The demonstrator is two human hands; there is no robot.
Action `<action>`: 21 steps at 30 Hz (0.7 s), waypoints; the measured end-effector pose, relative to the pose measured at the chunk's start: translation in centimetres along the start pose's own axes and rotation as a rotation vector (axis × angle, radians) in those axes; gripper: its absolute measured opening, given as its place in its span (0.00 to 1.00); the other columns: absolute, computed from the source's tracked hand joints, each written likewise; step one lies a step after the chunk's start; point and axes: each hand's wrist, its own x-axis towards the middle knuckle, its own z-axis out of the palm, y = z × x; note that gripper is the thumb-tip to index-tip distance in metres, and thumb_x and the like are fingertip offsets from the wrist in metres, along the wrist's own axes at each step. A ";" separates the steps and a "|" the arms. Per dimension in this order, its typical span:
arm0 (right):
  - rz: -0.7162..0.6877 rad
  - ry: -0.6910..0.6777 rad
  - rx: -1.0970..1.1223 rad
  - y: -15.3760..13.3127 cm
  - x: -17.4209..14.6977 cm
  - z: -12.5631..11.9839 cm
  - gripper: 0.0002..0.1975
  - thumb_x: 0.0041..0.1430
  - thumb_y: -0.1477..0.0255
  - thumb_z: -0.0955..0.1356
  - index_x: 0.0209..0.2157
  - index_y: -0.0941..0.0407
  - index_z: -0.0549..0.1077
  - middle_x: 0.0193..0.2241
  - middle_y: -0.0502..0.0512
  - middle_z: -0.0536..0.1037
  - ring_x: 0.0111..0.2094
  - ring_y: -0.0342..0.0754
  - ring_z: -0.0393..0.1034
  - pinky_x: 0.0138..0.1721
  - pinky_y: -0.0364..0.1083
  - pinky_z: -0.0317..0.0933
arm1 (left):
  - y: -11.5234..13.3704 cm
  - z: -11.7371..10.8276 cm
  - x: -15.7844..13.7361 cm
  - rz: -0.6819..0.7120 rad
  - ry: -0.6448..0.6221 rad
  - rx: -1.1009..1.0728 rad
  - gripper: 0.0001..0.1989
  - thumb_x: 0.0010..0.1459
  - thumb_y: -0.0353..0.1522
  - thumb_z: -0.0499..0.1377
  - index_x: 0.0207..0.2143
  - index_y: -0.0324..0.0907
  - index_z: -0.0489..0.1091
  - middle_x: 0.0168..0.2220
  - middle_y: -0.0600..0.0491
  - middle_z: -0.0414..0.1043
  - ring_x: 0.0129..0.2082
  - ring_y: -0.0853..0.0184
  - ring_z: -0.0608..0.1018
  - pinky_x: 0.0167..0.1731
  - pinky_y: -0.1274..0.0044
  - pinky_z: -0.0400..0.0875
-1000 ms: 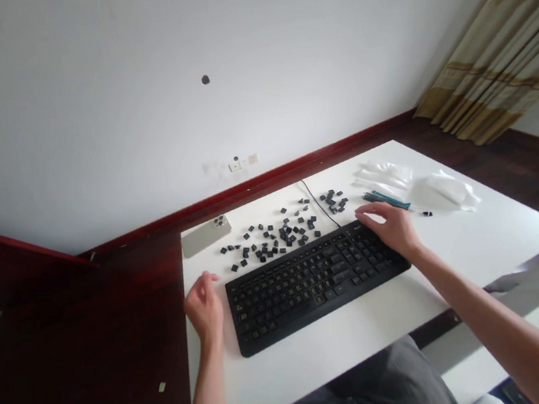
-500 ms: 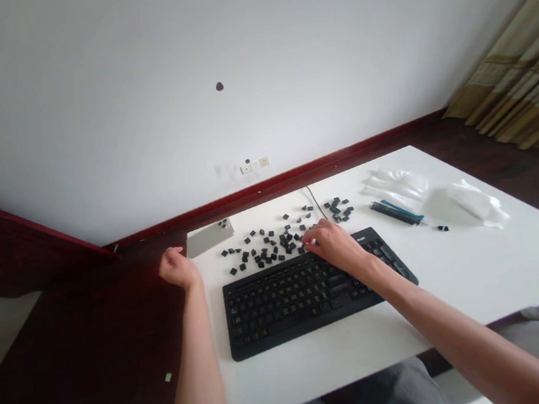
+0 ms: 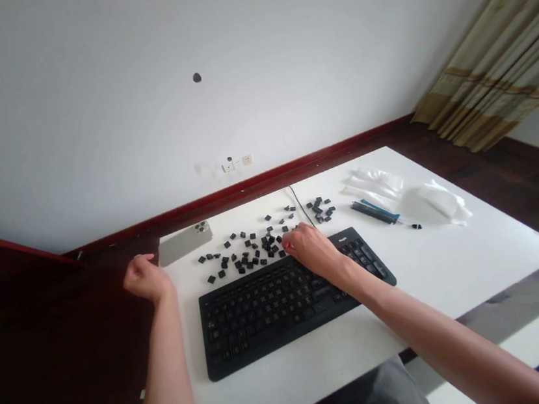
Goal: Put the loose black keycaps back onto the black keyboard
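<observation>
A black keyboard (image 3: 264, 320) lies slightly tilted across the white table, key rows toward me. Loose black keycaps (image 3: 251, 256) are scattered behind it, with a smaller cluster (image 3: 320, 210) right of the cable. Above the keyboard's back edge is my right hand (image 3: 309, 246), its fingers bent down and closed together at the near right side of the scattered keycaps. Whatever the fingertips hold is hidden. My left hand (image 3: 147, 277) is curled into a loose fist at the table's left edge, beside a phone (image 3: 183, 244) lying face down; I see nothing in it.
On the right of the table lie a black and blue tool (image 3: 373, 211), a clear plastic bag (image 3: 375, 182) and a white crumpled bag (image 3: 446, 203). A thin cable (image 3: 299, 201) runs off the back edge. The wall with sockets (image 3: 238, 162) stands behind.
My view has turned to the right, so the table's contents sit further left. My right hand stays at nearly the same place by the keycaps. My left hand remains curled.
</observation>
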 end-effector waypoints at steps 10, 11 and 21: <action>-0.143 -0.025 -0.032 0.2 0.1 0.2 0.12 0.67 0.82 0.66 0.35 0.57 0.79 0.32 0.61 0.84 0.40 0.55 0.75 0.43 0.48 0.62 | 0.3 0.2 0.0 -0.010 -0.028 0.001 0.10 0.56 0.30 0.52 0.24 0.42 0.71 0.27 0.51 0.74 0.35 0.60 0.79 0.41 0.69 0.71; -0.151 -0.019 -0.016 0.2 0.0 0.0 0.11 0.67 0.82 0.66 0.34 0.57 0.79 0.32 0.60 0.83 0.39 0.55 0.75 0.43 0.48 0.63 | 0.3 0.2 0.0 -0.007 -0.028 0.007 0.10 0.55 0.30 0.52 0.24 0.42 0.71 0.27 0.51 0.74 0.35 0.60 0.78 0.41 0.69 0.71; 0.129 0.403 0.163 11.4 0.9 -4.6 0.12 0.69 0.70 0.68 0.44 0.54 0.85 0.39 0.60 0.86 0.37 0.54 0.77 0.44 0.51 0.68 | -0.9 0.3 0.4 0.042 -0.034 -0.010 0.11 0.54 0.29 0.53 0.24 0.41 0.73 0.25 0.51 0.73 0.33 0.60 0.77 0.38 0.70 0.70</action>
